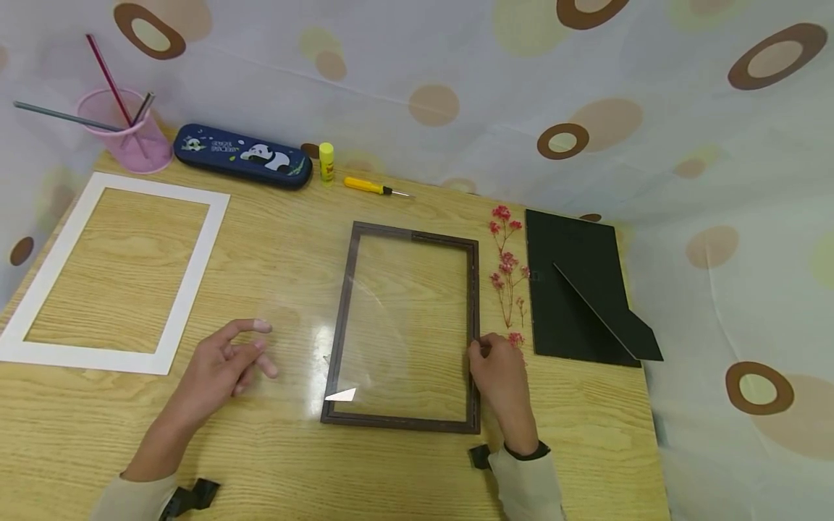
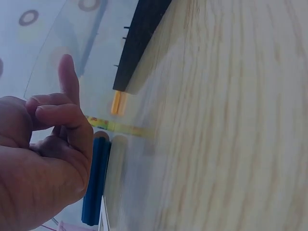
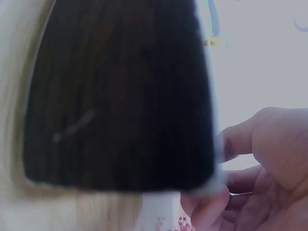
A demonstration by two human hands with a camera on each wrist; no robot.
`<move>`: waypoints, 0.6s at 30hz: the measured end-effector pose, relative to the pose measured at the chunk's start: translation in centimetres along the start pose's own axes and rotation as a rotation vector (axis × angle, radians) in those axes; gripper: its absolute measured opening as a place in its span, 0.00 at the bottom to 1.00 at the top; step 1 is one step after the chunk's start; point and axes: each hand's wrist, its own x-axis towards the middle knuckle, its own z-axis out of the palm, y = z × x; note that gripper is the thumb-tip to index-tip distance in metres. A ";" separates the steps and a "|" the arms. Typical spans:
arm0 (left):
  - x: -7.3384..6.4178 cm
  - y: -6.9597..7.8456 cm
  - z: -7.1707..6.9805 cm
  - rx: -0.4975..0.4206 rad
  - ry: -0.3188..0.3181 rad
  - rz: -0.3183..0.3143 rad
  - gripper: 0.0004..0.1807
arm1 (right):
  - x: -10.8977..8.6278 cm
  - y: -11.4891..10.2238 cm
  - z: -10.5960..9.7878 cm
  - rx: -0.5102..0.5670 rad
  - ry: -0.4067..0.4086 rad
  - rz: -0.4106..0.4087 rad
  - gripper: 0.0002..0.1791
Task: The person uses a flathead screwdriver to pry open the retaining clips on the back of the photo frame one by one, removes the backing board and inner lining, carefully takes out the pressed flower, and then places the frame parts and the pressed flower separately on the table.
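A dark brown picture frame point(image 1: 474, 289) lies flat on the wooden table, the grain showing through its opening. My right hand point(image 1: 502, 373) is at its right side, thumb and fingertips pinching the rail. Seen from the right wrist, the dark rail point(image 3: 120, 96) fills much of the view, and the right hand point(image 3: 269, 163) grips its edge. To the left of the frame hovers my left hand point(image 1: 221, 365), holding nothing visible. The left wrist view shows the left hand point(image 2: 53, 154) with one finger straight up and the others loosely bent.
A white mat point(image 1: 40, 297) lies at left. Along the back stand a pink pencil cup point(image 1: 140, 148), a panda pencil case point(image 1: 228, 155), a glue stick point(image 1: 326, 163) and a yellow screwdriver point(image 1: 365, 185). Pink dried flowers point(image 1: 507, 264) and a black backing board point(image 1: 573, 239) with its stand lie at right.
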 end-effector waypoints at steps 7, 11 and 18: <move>-0.3 -0.3 -1.1 -0.001 0.013 0.024 0.13 | 0.4 0.6 -0.6 -0.018 -0.003 0.049 0.14; -0.5 -0.5 -1.8 -0.005 0.024 0.025 0.12 | 0.5 1.1 -0.7 -0.016 -0.018 0.074 0.15; -0.6 -0.8 -3.0 0.016 0.042 0.042 0.12 | 0.6 1.5 -1.0 -0.026 -0.023 0.078 0.16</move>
